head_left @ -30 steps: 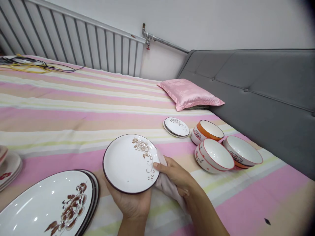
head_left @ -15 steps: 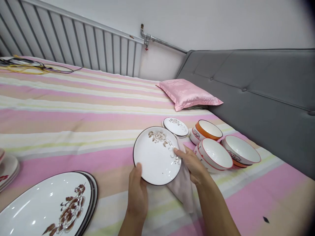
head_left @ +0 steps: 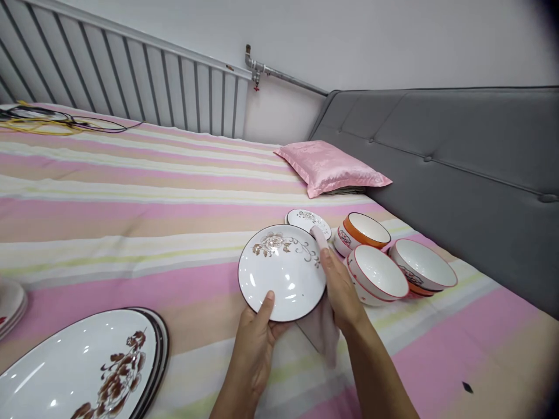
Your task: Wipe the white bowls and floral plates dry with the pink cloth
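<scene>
A round white plate (head_left: 279,285) with a dark rim and a brown flower pattern is held above the bed, its face turned up toward me. My left hand (head_left: 257,334) grips the near edge, thumb on top and fingers underneath. At the plate's right edge, my right hand (head_left: 343,285) is closed on a pale pinkish cloth (head_left: 327,334), which hangs down below the plate. The cloth touches the rim there. Behind the held plate, small flowered plates (head_left: 311,222) lie stacked on the bedspread.
Stacked bowls with orange and red rims (head_left: 378,273) stand right of my hands. Oval flowered platters (head_left: 87,355) are piled at the lower left, more plates (head_left: 11,305) at the left edge. A pink pillow (head_left: 334,167) lies by the grey headboard (head_left: 454,145); cables (head_left: 56,119) lie far left.
My left thumb has moved inward and right along the plate's near edge. My right hand has shifted with the cloth to the plate's right rim, its thumb off the face. The plate has turned slightly.
</scene>
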`<action>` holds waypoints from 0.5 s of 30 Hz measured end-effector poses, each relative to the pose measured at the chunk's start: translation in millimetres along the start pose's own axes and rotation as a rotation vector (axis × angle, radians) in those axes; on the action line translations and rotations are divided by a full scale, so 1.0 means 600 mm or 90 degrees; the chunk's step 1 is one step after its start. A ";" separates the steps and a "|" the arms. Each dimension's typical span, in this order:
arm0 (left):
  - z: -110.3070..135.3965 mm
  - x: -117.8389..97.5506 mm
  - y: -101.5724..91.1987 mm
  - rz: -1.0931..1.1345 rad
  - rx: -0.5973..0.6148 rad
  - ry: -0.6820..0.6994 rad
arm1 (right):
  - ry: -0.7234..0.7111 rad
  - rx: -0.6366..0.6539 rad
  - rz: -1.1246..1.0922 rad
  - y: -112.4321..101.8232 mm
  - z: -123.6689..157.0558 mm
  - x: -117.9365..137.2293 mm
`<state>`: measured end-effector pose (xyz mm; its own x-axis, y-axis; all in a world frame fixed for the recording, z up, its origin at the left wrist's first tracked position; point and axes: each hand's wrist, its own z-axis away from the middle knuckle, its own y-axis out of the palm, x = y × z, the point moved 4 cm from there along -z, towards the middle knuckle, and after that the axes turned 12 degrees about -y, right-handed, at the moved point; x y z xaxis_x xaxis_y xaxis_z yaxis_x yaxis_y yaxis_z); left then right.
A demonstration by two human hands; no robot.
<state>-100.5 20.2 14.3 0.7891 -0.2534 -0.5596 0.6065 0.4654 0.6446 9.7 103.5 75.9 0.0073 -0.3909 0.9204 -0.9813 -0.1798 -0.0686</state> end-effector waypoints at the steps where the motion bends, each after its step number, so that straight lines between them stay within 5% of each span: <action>1: 0.000 -0.002 0.001 0.016 0.007 0.014 | -0.002 0.001 -0.016 0.009 0.003 0.003; 8: -0.008 -0.006 -0.001 0.165 0.019 0.023 | 0.002 0.012 -0.020 0.058 0.029 0.020; 15: -0.017 0.003 -0.003 0.360 0.153 -0.107 | -0.021 0.001 0.029 0.109 0.074 0.023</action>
<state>-101.0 27.1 6.7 0.9864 -0.1628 -0.0211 0.0804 0.3673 0.9266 -45.8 46.1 67.0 -0.0303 -0.4288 0.9029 -0.9805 -0.1627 -0.1102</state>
